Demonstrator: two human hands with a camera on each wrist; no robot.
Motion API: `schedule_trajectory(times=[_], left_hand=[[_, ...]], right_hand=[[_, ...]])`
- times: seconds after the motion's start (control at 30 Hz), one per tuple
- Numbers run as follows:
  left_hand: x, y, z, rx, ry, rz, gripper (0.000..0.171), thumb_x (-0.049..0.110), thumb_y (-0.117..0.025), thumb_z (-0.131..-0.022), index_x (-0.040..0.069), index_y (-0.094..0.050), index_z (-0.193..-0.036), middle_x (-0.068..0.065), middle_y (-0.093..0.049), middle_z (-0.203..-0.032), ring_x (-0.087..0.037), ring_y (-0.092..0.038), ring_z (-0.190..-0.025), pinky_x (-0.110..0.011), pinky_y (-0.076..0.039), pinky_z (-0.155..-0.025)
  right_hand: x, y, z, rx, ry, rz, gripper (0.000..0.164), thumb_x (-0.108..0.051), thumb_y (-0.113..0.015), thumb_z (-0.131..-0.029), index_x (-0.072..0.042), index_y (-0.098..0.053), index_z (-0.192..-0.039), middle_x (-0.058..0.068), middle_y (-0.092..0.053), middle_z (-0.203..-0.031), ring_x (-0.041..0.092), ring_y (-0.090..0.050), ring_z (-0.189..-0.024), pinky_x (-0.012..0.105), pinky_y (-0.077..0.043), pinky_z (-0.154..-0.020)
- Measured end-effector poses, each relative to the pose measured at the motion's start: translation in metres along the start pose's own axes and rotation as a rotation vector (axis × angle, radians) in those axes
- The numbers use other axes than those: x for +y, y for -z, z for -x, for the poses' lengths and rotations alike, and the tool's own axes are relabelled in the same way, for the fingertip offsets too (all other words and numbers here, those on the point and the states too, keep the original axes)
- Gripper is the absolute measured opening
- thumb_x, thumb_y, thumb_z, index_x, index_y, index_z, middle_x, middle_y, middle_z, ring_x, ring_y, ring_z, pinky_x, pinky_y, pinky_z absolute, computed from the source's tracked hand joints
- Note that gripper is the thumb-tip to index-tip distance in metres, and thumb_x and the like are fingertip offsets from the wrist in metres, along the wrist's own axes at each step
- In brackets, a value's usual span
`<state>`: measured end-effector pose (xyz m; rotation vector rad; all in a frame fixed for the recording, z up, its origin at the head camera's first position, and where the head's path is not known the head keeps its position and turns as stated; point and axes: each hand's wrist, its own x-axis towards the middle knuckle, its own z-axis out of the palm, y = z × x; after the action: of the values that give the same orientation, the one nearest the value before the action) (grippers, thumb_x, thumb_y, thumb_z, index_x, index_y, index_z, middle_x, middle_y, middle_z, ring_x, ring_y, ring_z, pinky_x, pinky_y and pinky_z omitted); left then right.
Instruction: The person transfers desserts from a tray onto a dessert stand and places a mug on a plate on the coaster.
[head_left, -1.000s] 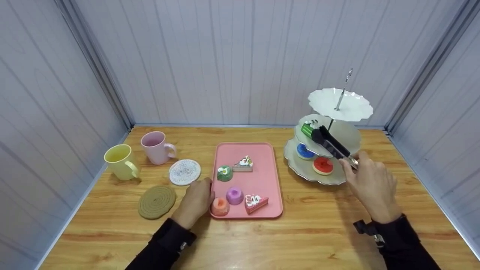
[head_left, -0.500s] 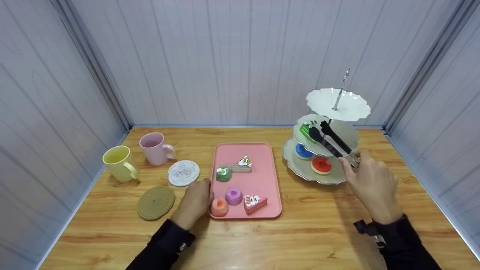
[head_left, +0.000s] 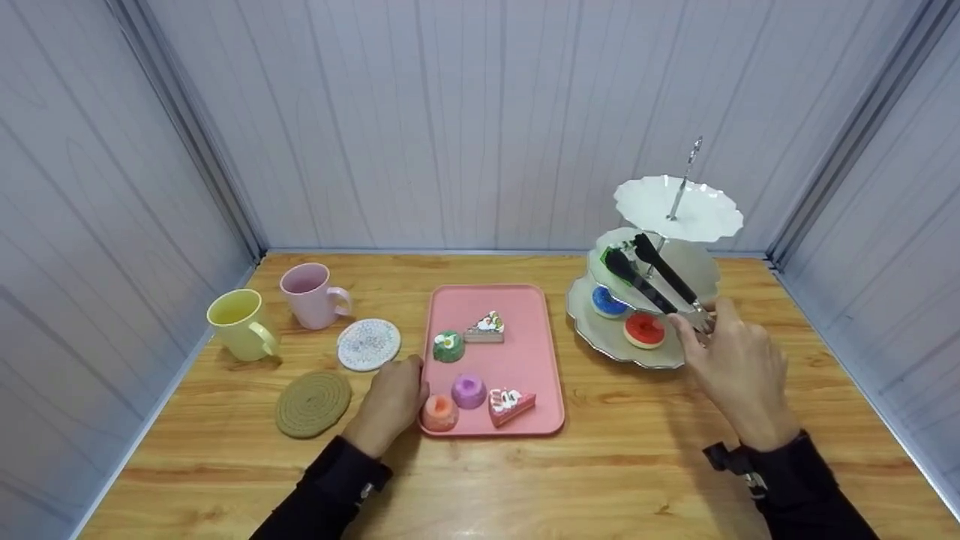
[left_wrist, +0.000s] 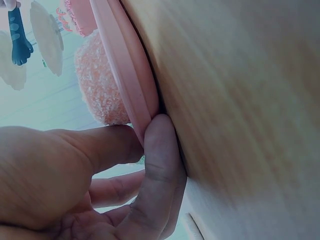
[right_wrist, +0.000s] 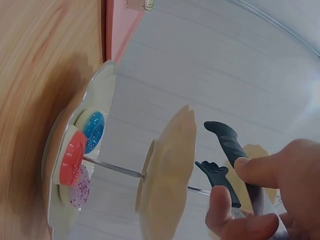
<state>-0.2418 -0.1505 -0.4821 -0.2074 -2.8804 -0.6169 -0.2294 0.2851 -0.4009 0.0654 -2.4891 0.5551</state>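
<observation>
My left hand [head_left: 386, 405] pinches the left rim of the pink tray [head_left: 525, 360]; in the left wrist view its thumb is beside the orange cake [left_wrist: 97, 80]. My right hand [head_left: 739, 375] holds black-tipped tongs [head_left: 664, 268], their tips spread apart with nothing between them. The tongs are over the middle tier [head_left: 694, 262] of a white three-tier cake stand [head_left: 712, 214]. A green cake slice [head_left: 606, 253] lies on that tier, partly hidden behind the tong tips. Below it sit a blue donut [head_left: 609, 302], a red donut [head_left: 644, 331] and a purple-speckled donut [right_wrist: 80, 189].
On the tray lie a purple cake [head_left: 469, 391], a pink cake slice [head_left: 511, 406], a green round cake [head_left: 448, 346] and a white-topped slice [head_left: 486, 328]. Leftward stand a yellow mug [head_left: 240, 326], a pink mug [head_left: 309, 300], a white coaster [head_left: 368, 345] and a woven coaster [head_left: 313, 405].
The tongs have spread apart and let go of the green cake slice, which stays on the middle tier. Their tips have since shifted slightly left and up. The left hand has kept its place.
</observation>
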Motion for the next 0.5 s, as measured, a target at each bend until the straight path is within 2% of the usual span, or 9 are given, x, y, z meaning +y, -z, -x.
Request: schedule_trajectory(times=[0.1, 0.2, 0.43, 0.47, 0.5], left_hand=[[0.000, 0.000, 0.000, 0.002, -0.003, 0.006, 0.004, 0.001, -0.069, -0.091, -0.002, -0.067, -0.091, -0.026, -0.073, -0.085, -0.045, -0.074, -0.084, -0.056, -0.060, -0.073], [-0.007, -0.007, -0.004, 0.014, -0.007, 0.017, 0.004, 0.001, -0.069, -0.090, -0.002, -0.067, -0.090, -0.025, -0.072, -0.084, -0.045, -0.074, -0.083, -0.056, -0.060, -0.071], [-0.055, -0.061, -0.024, 0.059, -0.031, -0.004, 0.005, 0.011, -0.068, -0.090, 0.006, -0.068, -0.089, -0.018, -0.071, -0.080, -0.037, -0.073, -0.077, -0.052, -0.058, -0.063], [-0.059, -0.065, -0.026, 0.058, -0.034, 0.000, 0.005, 0.011, -0.069, -0.090, 0.006, -0.068, -0.090, -0.018, -0.071, -0.080, -0.038, -0.073, -0.076, -0.052, -0.057, -0.062], [-0.058, -0.064, -0.026, 0.053, -0.036, -0.001, 0.005, 0.010, -0.069, -0.090, 0.006, -0.068, -0.090, -0.018, -0.071, -0.080, -0.038, -0.073, -0.076, -0.052, -0.057, -0.062]], right_hand=[[-0.002, -0.001, 0.001, 0.003, 0.011, -0.011, 0.052, -0.043, -0.075, -0.099, 0.000, -0.066, -0.127, 0.025, -0.078, -0.095, 0.029, -0.063, -0.058, 0.033, -0.038, -0.045], [-0.005, -0.003, 0.002, 0.009, 0.030, -0.025, 0.051, -0.044, -0.076, -0.099, -0.002, -0.067, -0.124, 0.024, -0.080, -0.097, 0.033, -0.067, -0.062, 0.036, -0.039, -0.047], [-0.010, -0.009, 0.005, 0.011, 0.080, -0.046, 0.044, -0.042, -0.079, -0.097, -0.003, -0.070, -0.116, 0.018, -0.080, -0.091, 0.037, -0.073, -0.067, 0.042, -0.044, -0.048], [-0.011, -0.010, 0.006, 0.005, 0.087, -0.044, 0.044, -0.042, -0.078, -0.097, -0.004, -0.070, -0.116, 0.018, -0.080, -0.091, 0.036, -0.072, -0.066, 0.041, -0.044, -0.047], [-0.012, -0.010, 0.006, 0.000, 0.094, -0.042, 0.044, -0.043, -0.078, -0.097, -0.004, -0.071, -0.117, 0.017, -0.080, -0.091, 0.035, -0.072, -0.066, 0.040, -0.043, -0.047]])
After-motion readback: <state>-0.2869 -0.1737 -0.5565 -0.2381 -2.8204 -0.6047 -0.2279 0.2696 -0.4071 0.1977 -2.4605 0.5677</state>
